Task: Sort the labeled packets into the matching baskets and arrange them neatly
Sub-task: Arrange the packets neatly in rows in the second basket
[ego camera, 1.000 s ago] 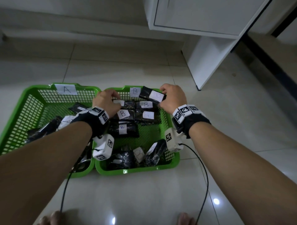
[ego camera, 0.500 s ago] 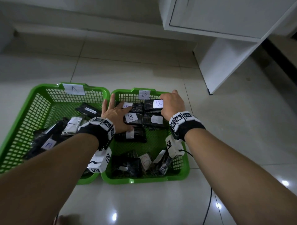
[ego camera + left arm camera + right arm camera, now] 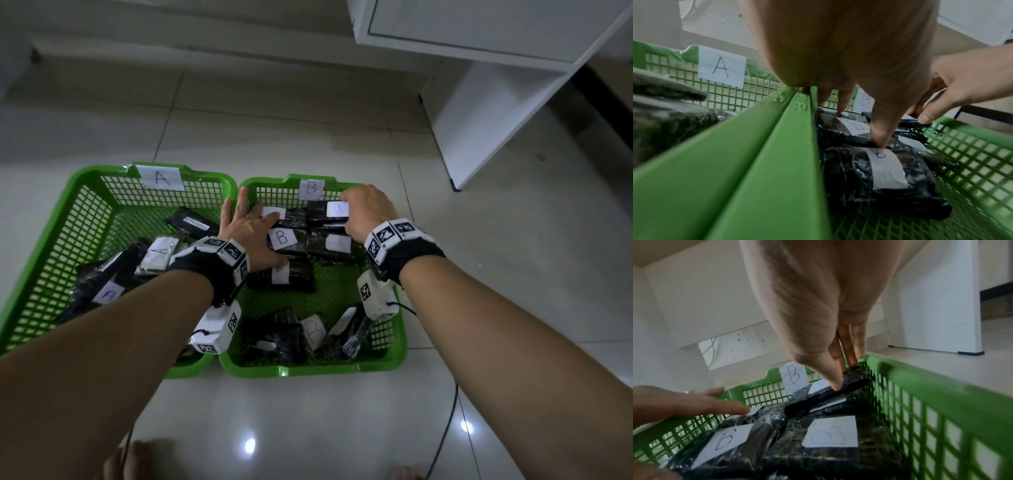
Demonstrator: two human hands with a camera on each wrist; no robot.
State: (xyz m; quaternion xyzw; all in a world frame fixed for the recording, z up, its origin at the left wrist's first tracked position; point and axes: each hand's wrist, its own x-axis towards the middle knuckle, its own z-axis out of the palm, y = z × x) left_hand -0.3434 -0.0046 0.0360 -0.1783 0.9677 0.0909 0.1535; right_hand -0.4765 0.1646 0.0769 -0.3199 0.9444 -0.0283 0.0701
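Note:
Two green mesh baskets sit side by side on the floor: basket A [image 3: 85, 192] on the left and basket B [image 3: 399, 339] on the right. Dark packets with white B labels [image 3: 282, 237] lie in rows at the back of basket B. My left hand [image 3: 246, 226] lies flat with spread fingers on the left column of packets, its thumb [image 3: 879, 134] pressing a packet edge. At the back right corner my right hand [image 3: 368, 209] pinches a B packet [image 3: 838, 389] between thumb and fingers. Packets labelled A [image 3: 159, 251] lie loose in basket A.
More B packets [image 3: 313, 330] lie jumbled at the front of basket B. A white cabinet [image 3: 479, 102] stands on the tiled floor to the right behind the baskets. Cables trail from both wrists. My bare toes [image 3: 133, 459] show at the bottom edge.
My right hand has lowered the B packet from above the basket rim into the back right corner. My left hand has opened and spread flat over the left packets.

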